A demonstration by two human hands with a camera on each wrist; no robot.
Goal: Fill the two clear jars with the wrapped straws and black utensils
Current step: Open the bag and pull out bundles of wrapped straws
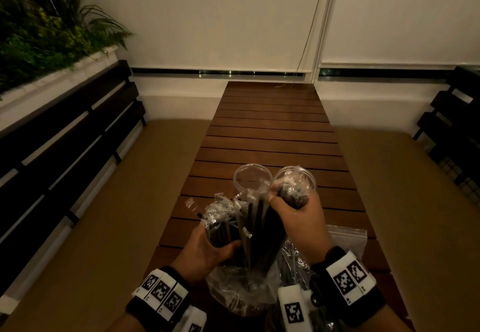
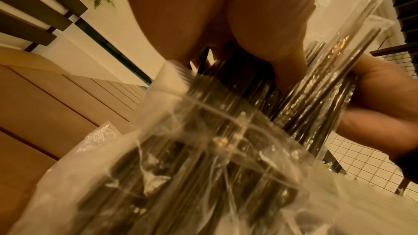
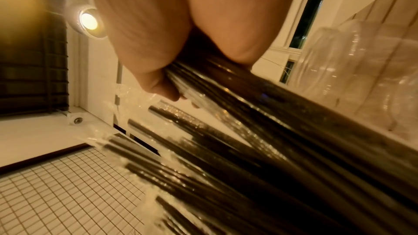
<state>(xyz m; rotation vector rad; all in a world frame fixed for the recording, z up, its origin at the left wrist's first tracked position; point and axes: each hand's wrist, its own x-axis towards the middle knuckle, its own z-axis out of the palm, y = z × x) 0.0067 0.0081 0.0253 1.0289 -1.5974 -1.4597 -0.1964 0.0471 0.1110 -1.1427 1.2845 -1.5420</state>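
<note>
Each hand gripped a bundle of wrapped straws [image 1: 226,225]: left hand [image 1: 205,251], right hand [image 1: 298,217]. Light, slippery film; mid-length grip seemed safest.

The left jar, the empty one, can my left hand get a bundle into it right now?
Probably yes. The left jar stands open-mouthed just beyond the left hand, which already grips wrapped straws. Only the right hand's bundle beside it crowds the approach.

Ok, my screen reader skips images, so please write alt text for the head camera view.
Two hands each grip a bundle of black wrapped straws: the left hand low, the right hand at the right clear jar. The left clear jar stands alongside on a slatted wooden table.
</note>
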